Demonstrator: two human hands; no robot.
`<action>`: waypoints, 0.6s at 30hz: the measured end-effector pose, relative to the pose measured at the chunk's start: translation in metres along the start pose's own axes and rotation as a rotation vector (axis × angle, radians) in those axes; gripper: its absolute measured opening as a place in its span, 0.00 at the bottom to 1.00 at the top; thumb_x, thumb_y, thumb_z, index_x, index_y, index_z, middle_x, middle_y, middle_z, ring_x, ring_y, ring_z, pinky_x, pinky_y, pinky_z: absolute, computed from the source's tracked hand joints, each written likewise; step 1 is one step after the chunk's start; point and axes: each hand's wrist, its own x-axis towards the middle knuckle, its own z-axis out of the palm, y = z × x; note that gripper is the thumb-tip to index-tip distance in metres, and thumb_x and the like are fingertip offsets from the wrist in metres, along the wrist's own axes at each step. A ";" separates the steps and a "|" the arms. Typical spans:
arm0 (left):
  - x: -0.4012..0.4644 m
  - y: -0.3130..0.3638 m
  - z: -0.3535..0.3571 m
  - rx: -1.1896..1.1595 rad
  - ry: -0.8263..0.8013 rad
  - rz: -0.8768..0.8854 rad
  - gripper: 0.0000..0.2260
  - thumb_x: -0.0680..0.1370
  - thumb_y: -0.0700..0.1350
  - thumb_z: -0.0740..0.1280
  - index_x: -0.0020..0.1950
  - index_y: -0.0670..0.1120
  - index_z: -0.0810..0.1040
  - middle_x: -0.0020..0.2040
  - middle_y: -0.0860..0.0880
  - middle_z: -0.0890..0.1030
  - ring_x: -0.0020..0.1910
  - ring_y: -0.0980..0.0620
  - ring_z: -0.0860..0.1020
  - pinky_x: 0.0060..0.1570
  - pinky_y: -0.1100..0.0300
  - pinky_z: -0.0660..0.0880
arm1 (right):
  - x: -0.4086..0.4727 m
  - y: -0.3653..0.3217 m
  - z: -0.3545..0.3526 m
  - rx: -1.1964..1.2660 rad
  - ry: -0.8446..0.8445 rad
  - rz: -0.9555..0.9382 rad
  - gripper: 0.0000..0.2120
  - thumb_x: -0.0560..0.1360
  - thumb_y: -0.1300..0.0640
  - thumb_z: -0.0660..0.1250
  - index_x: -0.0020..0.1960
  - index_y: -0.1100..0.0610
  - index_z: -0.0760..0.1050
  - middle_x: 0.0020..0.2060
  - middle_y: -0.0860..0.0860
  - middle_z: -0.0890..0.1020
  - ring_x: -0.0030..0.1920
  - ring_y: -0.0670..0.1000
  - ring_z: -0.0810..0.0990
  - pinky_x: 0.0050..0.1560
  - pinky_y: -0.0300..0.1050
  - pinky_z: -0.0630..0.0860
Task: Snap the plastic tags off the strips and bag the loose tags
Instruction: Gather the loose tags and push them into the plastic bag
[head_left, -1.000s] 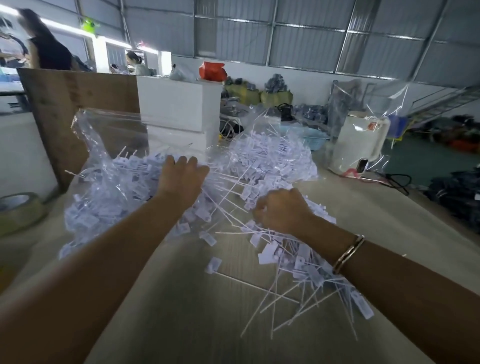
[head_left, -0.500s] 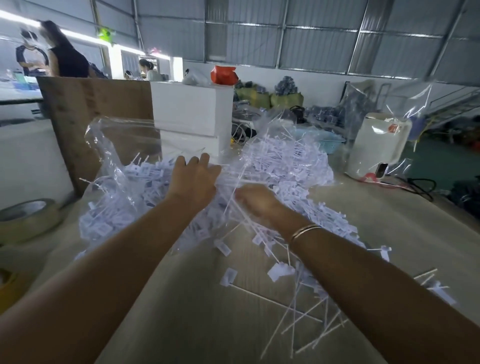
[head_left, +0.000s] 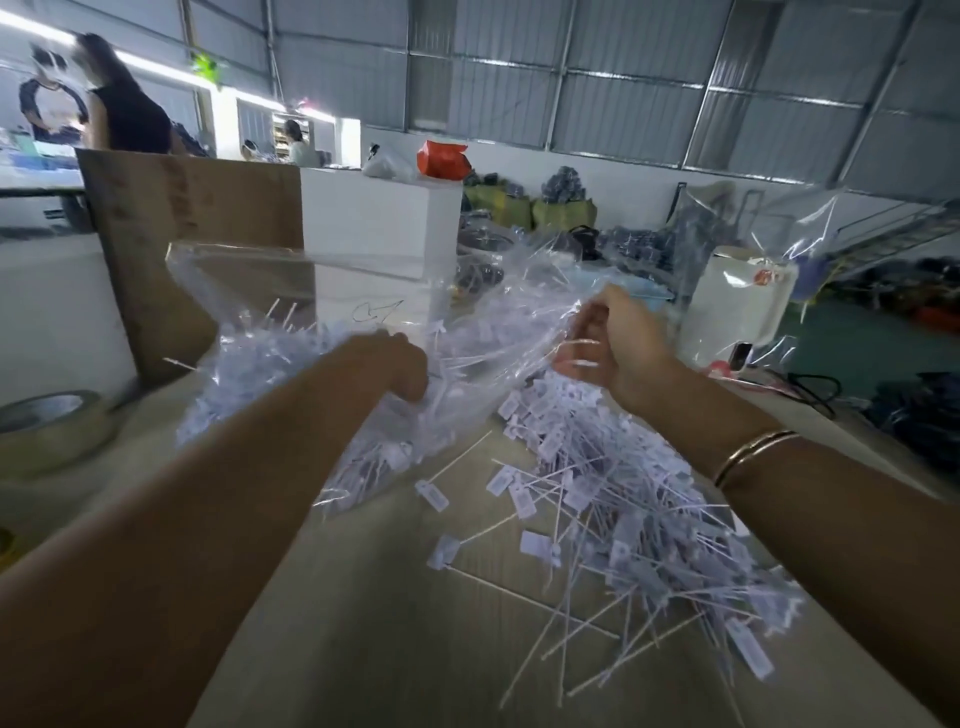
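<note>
A clear plastic bag (head_left: 270, 291) holding many white tags lies on the table at centre left, its mouth stretched toward the right. My left hand (head_left: 395, 369) grips the bag's near edge low over the table. My right hand (head_left: 608, 343), raised, pinches the bag's far edge and holds it up. A pile of loose white tags (head_left: 613, 514) with thin stems spreads over the tan table (head_left: 363, 597) below my right forearm. A few single tags (head_left: 431, 493) lie apart near the middle.
A roll of tape (head_left: 47, 426) sits at the left edge. A brown board (head_left: 187, 228) and a white box (head_left: 379, 228) stand behind the bag. A white appliance (head_left: 737, 306) wrapped in clear film stands at the right. People stand far left in the background.
My right hand left the tag pile, rose and took the bag's right edge. My left hand dropped from on top of the bag to grip its near edge. The bag's mouth is pulled wider.
</note>
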 end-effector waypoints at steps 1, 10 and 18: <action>-0.003 -0.006 -0.006 -0.160 -0.076 0.086 0.23 0.78 0.51 0.64 0.72 0.49 0.65 0.74 0.46 0.62 0.72 0.45 0.61 0.71 0.50 0.59 | -0.002 0.001 -0.001 -0.028 -0.053 0.058 0.20 0.76 0.45 0.61 0.31 0.57 0.70 0.25 0.52 0.76 0.26 0.51 0.80 0.36 0.45 0.79; -0.095 -0.041 -0.016 -0.643 0.416 0.419 0.05 0.73 0.55 0.65 0.36 0.60 0.77 0.42 0.55 0.81 0.39 0.58 0.77 0.41 0.60 0.70 | -0.001 -0.027 0.021 -0.008 -0.182 0.091 0.16 0.81 0.50 0.57 0.42 0.58 0.75 0.24 0.51 0.79 0.24 0.48 0.79 0.30 0.41 0.78; -0.121 -0.076 -0.026 -0.146 0.522 0.462 0.14 0.78 0.56 0.61 0.47 0.52 0.83 0.47 0.53 0.83 0.44 0.54 0.78 0.51 0.54 0.73 | 0.001 -0.027 0.033 -0.104 -0.170 0.081 0.22 0.82 0.49 0.50 0.43 0.59 0.78 0.18 0.49 0.68 0.17 0.45 0.62 0.30 0.38 0.76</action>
